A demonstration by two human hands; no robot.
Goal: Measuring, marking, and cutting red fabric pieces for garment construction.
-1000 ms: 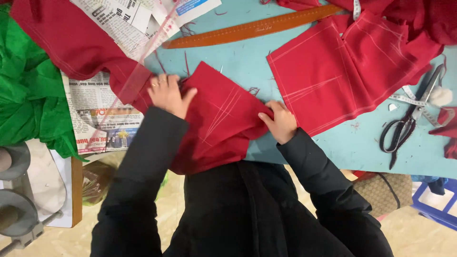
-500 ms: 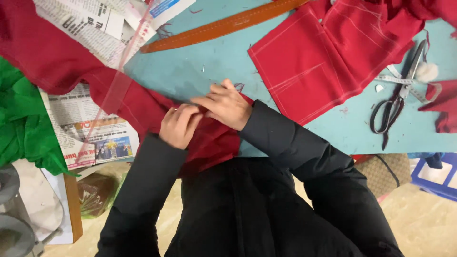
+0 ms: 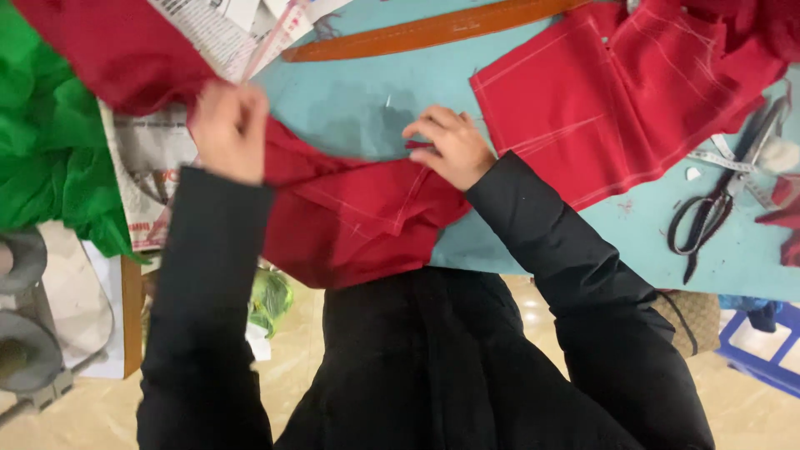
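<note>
- Head view: the left hand (image 3: 229, 129) is blurred; its fingers seem curled over the red cloth piece (image 3: 358, 218) where the cloth runs up and to the left, though I cannot tell whether they truly pinch it.
- The right hand (image 3: 450, 146) lies nearly flat on the same cloth's upper edge, fingers spread and pressing down, gripping nothing.
- The red cloth piece lies crumpled at the near edge of the blue table (image 3: 358, 100), part of it hanging over toward the person's black coat.
- By my reading the piece is not yet smoothed: folds remain through its middle, and pale stitch lines show on it.
- A second red panel (image 3: 600, 108) lies flat to the right, untouched, near black scissors (image 3: 717, 208).
- Green fabric (image 3: 50, 142), newspaper (image 3: 150, 167) and a brown curved ruler (image 3: 433, 29) sit around.
- Containers: only a blue crate (image 3: 762, 346) corner shows on the floor; its contents are unclear.
</note>
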